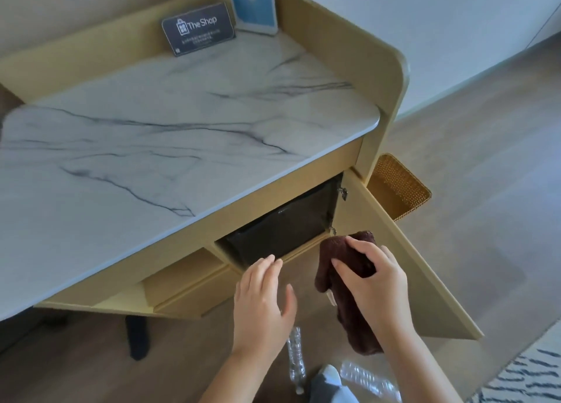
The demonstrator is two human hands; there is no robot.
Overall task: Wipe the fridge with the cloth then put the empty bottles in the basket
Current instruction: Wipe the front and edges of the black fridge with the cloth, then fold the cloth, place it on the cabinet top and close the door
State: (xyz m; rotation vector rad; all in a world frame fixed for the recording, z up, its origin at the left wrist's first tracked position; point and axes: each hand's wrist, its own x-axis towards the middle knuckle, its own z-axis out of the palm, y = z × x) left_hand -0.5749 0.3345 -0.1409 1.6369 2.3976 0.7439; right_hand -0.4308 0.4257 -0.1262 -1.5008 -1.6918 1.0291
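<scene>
Brown cloth [349, 326] clamped in right hand [373, 281] grip, left hand [261, 305] grip apart, beside black fridge [279, 235] under marble desk [151, 147]

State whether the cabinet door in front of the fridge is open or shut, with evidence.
Open. The cabinet door stands angled outward from its hinges, leaving the black fridge front exposed.

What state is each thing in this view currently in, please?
cabinet door: swung open.
fridge: exposed, its dark front apparently shut.
cloth: gripped by the right hand, hanging down.
left hand: open, fingers near the fridge front.
bottles: two, lying down, outside the basket.
basket: upright, no bottles visible inside.
</scene>
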